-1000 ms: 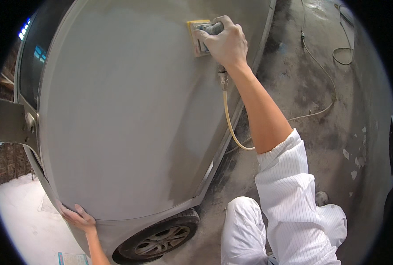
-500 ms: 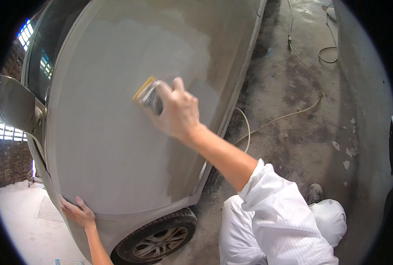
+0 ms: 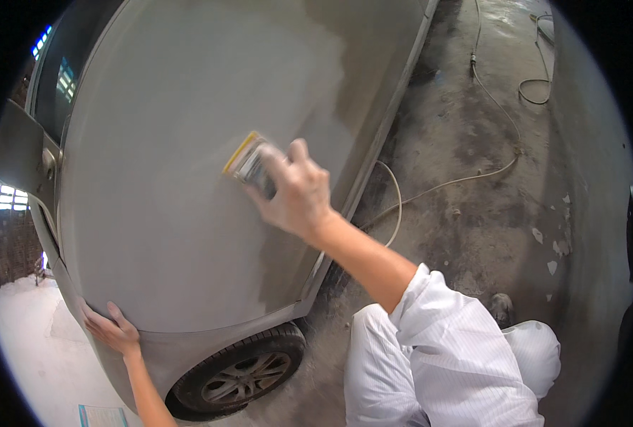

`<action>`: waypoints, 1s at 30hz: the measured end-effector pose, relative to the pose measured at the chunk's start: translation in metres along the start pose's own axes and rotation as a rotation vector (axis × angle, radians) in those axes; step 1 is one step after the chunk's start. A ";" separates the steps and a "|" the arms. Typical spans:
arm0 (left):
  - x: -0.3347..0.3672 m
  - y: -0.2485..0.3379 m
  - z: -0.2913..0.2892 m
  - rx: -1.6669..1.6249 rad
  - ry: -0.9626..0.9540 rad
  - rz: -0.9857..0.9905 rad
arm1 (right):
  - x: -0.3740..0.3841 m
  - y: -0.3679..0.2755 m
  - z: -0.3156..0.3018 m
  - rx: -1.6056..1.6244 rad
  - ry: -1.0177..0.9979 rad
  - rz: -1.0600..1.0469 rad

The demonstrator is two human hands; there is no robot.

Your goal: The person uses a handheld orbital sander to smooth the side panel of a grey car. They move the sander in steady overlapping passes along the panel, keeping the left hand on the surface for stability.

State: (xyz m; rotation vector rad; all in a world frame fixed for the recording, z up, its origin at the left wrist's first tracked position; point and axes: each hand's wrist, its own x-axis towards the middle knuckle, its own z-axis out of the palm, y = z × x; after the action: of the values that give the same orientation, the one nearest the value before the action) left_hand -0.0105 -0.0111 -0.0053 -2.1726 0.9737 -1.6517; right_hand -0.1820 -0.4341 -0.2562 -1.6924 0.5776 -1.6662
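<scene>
My right hand (image 3: pixel 298 191) is closed around a sanding block (image 3: pixel 246 162) with a yellow edge and a dark grip. The block lies against the grey car door (image 3: pixel 167 213), whose surface is matte and patchy, lighter in the middle and darker brown-grey toward the lower edge. Motion slightly blurs the block and the fingers. Down at the left, my left hand (image 3: pixel 113 330) rests with fingers spread on the car body beside the door's front edge, holding nothing.
A front wheel (image 3: pixel 245 376) sits below the door, and a side mirror (image 3: pixel 28 153) juts out at the left. Thin hoses (image 3: pixel 466 178) trail over the stained floor (image 3: pixel 459 235). A grey wall-like surface (image 3: pixel 594 171) stands at the right. My bent, white-clothed knees are at the bottom.
My right hand and the sanding block have slid a little toward the door's lower edge and toward me. The whole view has shifted slightly. My left hand stays on the car body.
</scene>
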 end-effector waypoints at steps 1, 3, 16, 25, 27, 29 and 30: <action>0.000 0.000 0.000 0.002 -0.007 -0.001 | 0.008 0.013 -0.001 -0.037 0.046 0.024; 0.000 0.000 0.000 0.010 -0.004 -0.006 | 0.024 0.038 -0.002 -0.041 0.130 0.064; 0.006 0.006 -0.001 -0.007 0.040 0.030 | 0.076 0.140 -0.013 -0.116 0.242 0.251; 0.005 0.004 0.002 -0.038 0.078 0.052 | 0.014 0.079 0.003 -0.071 0.193 0.140; 0.005 0.004 0.003 -0.028 0.098 0.068 | 0.000 0.067 0.006 -0.065 0.180 0.108; 0.006 0.004 0.003 -0.016 0.097 0.061 | -0.014 0.056 0.009 -0.062 0.159 0.085; 0.006 0.004 0.003 -0.017 0.104 0.063 | -0.021 0.049 0.011 -0.069 0.164 0.029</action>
State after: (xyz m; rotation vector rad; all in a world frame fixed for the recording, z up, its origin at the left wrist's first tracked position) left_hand -0.0081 -0.0189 -0.0042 -2.0623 1.0761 -1.7486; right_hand -0.1655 -0.4499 -0.3061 -1.5964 0.7412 -1.7944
